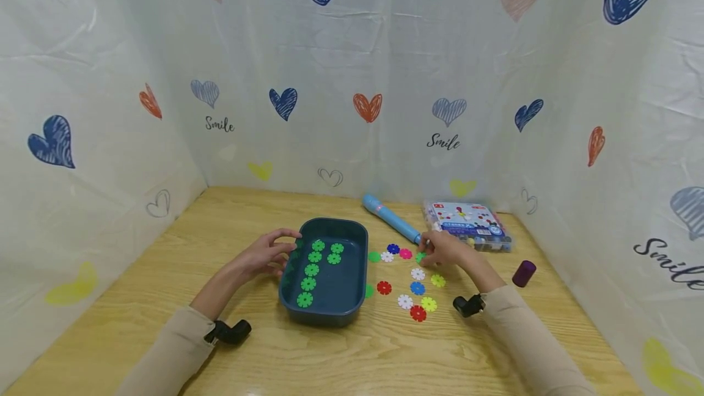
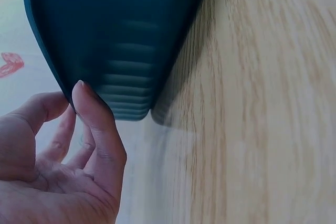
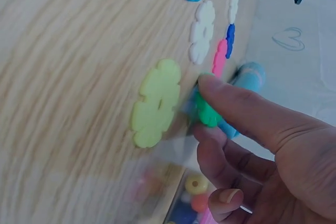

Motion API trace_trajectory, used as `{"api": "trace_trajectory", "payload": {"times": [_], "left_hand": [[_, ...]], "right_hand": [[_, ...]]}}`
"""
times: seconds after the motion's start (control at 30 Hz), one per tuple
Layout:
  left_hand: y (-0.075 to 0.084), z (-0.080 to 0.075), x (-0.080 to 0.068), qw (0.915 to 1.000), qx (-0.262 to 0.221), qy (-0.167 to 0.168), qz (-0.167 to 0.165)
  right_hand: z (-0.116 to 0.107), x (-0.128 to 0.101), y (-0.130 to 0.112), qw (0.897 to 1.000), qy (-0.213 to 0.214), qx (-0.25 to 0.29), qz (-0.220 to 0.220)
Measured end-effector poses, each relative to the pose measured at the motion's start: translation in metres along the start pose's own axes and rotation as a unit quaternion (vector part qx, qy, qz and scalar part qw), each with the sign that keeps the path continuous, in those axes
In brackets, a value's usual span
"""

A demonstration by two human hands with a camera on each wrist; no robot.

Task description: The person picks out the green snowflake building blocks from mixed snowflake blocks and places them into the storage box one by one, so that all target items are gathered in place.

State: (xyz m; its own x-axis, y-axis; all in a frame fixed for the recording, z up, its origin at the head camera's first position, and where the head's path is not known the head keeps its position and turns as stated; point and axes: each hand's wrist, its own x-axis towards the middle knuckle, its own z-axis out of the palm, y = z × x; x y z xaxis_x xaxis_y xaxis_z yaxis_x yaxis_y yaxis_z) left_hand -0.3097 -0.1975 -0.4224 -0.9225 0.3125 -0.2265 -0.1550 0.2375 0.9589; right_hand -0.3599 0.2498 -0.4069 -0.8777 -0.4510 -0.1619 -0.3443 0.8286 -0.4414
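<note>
A dark teal tray (image 1: 360, 243) stands mid-table with several green snowflake discs (image 1: 311, 270) inside. My left hand (image 1: 283, 249) holds its left rim; in the left wrist view the thumb (image 2: 89, 108) lies against the tray's outer wall (image 2: 121, 35), with the forefinger on the rim's other side. To the right of the tray, loose discs in several colours (image 1: 417, 289) lie on the wood. My right hand (image 1: 426, 255) pinches a green disc (image 3: 207, 113) at the far end of that patch, beside a yellow-green disc (image 3: 155, 103).
A blue pen-like tube (image 1: 390, 219) and a clear box of pieces (image 1: 467, 225) lie behind the loose discs. A purple cylinder (image 1: 524, 274) stands to the right. Heart-printed sheets wall in the table on three sides.
</note>
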Motion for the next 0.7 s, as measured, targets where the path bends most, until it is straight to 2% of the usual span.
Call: {"api": "trace_trajectory", "payload": {"times": [0.23, 0.43, 0.57, 0.7], "left_hand": [[-0.002, 0.000, 0.001, 0.9999, -0.015, -0.009, 0.002], [-0.002, -0.001, 0.001, 0.9997, -0.023, -0.001, 0.001], [-0.001, -0.001, 0.001, 0.9997, -0.024, -0.004, 0.007], [-0.001, -0.003, 0.001, 0.9996, -0.028, -0.006, 0.009]], "right_hand": [[-0.005, 0.002, -0.005, 0.998, -0.014, -0.008, -0.055], [-0.016, 0.006, -0.019, 0.994, -0.008, -0.020, -0.103], [-0.023, 0.008, -0.031, 0.993, -0.005, -0.027, -0.116], [-0.027, 0.010, -0.046, 0.994, -0.003, -0.026, -0.109]]}}
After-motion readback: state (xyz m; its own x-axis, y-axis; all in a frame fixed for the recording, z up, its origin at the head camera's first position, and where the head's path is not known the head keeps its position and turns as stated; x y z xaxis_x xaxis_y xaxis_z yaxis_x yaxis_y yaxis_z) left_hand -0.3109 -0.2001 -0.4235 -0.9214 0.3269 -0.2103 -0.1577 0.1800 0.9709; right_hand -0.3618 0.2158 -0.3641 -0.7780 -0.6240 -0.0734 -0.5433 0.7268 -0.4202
